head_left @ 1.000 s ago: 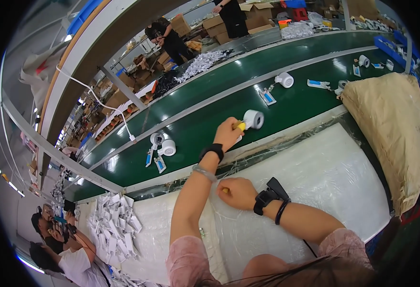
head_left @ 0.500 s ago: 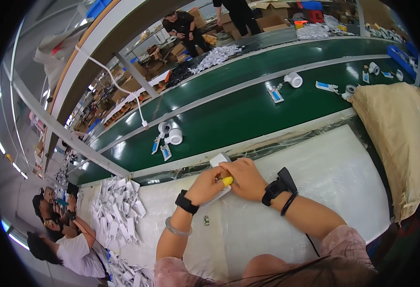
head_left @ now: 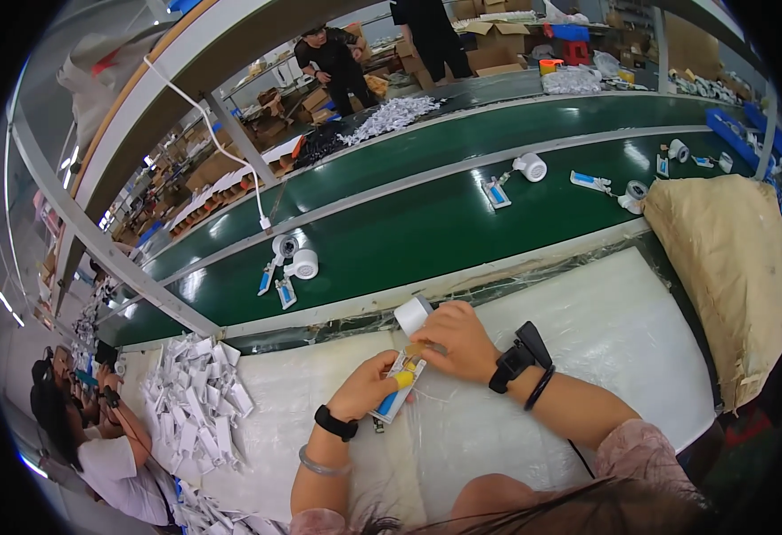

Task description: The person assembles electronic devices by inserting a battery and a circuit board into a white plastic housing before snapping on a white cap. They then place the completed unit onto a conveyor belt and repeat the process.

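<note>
My left hand [head_left: 366,389] grips a slim white plastic casing [head_left: 384,409] with a blue block inside, a yellow cover on the thumb pressing its upper part. My right hand [head_left: 462,341] has its fingertips pinched at the casing's upper end; what they hold there is too small to make out. Thin wires show about the fingertips. A round white lamp head [head_left: 413,315] lies just beyond my hands, at the far edge of the worktable. Partly hidden below the casing is a small green piece [head_left: 378,427] on the table.
A heap of white casings [head_left: 196,401] covers the table's left. Beyond runs a green conveyor belt [head_left: 391,254] carrying lamp heads [head_left: 302,264] joined to casings. A brown paper sheet [head_left: 720,276] hangs over the right side. Co-workers [head_left: 119,446] sit at left; others stand behind the belt.
My hands have drawn apart slightly, and the casing with its blue block now shows between them. The left hand has moved down and left. The whole view has shifted a little.
</note>
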{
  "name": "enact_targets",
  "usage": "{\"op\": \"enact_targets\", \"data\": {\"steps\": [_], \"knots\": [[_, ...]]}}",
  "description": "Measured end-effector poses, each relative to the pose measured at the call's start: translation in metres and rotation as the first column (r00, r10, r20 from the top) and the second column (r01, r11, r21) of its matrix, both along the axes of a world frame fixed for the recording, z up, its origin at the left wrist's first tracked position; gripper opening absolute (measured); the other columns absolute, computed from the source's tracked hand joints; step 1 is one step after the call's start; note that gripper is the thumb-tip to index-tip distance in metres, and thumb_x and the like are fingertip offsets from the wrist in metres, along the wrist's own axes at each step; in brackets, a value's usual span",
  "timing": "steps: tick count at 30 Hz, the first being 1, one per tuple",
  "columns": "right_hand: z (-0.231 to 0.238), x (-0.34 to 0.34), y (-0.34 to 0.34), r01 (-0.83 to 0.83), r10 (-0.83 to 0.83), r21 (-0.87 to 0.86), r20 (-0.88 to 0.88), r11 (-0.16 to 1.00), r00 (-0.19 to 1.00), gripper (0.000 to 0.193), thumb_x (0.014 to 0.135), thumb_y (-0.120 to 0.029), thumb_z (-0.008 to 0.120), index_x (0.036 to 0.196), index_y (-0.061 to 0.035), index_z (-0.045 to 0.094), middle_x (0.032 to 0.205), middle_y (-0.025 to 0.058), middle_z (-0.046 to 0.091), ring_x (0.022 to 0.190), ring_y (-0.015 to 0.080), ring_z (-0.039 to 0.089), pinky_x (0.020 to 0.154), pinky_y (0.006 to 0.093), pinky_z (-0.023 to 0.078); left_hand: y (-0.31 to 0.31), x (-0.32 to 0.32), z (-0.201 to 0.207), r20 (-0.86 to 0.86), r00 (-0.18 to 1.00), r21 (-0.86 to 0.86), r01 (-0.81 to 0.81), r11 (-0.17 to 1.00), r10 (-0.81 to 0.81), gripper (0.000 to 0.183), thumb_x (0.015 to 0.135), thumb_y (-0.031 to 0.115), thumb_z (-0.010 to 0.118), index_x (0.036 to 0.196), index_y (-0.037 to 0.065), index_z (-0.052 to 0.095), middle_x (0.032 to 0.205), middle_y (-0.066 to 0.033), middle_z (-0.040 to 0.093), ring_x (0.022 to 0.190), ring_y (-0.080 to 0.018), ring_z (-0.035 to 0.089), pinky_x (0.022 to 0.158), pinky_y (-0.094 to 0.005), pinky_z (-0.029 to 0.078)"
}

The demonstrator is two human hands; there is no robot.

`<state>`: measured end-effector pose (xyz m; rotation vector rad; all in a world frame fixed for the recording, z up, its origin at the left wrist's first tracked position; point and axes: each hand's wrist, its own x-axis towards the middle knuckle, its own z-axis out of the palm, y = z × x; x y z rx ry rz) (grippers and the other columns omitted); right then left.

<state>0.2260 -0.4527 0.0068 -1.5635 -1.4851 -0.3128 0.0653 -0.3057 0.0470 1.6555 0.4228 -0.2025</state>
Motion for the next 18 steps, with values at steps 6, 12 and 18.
{"op": "enact_targets", "data": {"steps": [6,12,18], "knots": [[0.013,-0.005,-0.005,-0.094,0.093,-0.001,0.115,0.996,0.989,0.02,0.073,-0.013,0.073,0.091,-0.0108,0.064,0.085,0.0012,0.063,0.093,0.0213,0.059,0.098,0.0425,0.039,0.0,-0.003,0.01,-0.028,0.999,0.195,0.027,0.98,-0.021,0.02,0.094,0.011,0.052,0.113,0.006,0.048,0.087,-0.0062,0.062,0.063,-0.0129,0.061,0.056,-0.0261,0.05],[0.009,-0.013,-0.005,-0.217,0.214,0.015,0.116,0.976,0.97,0.017,0.076,-0.014,0.073,0.089,-0.0098,0.063,0.081,0.0024,0.062,0.088,0.0225,0.061,0.098,0.0404,0.043,0.006,-0.005,0.009,0.084,0.993,0.162,-0.093,0.982,0.08,0.026,0.089,0.004,0.043,0.115,0.006,0.043,0.084,-0.0065,0.057,0.06,-0.0141,0.056,0.054,-0.0289,0.05],[0.02,-0.021,-0.012,-0.253,0.288,-0.205,0.165,0.945,0.943,0.016,0.083,-0.021,0.069,0.093,-0.0109,0.064,0.079,0.0023,0.062,0.08,0.0207,0.062,0.098,0.0406,0.042,-0.002,-0.007,0.023,0.171,0.97,-0.076,-0.162,0.984,0.173,0.029,0.091,0.007,0.041,0.12,0.006,0.041,0.088,-0.0064,0.055,0.063,-0.0136,0.054,0.052,-0.0276,0.048]]}}
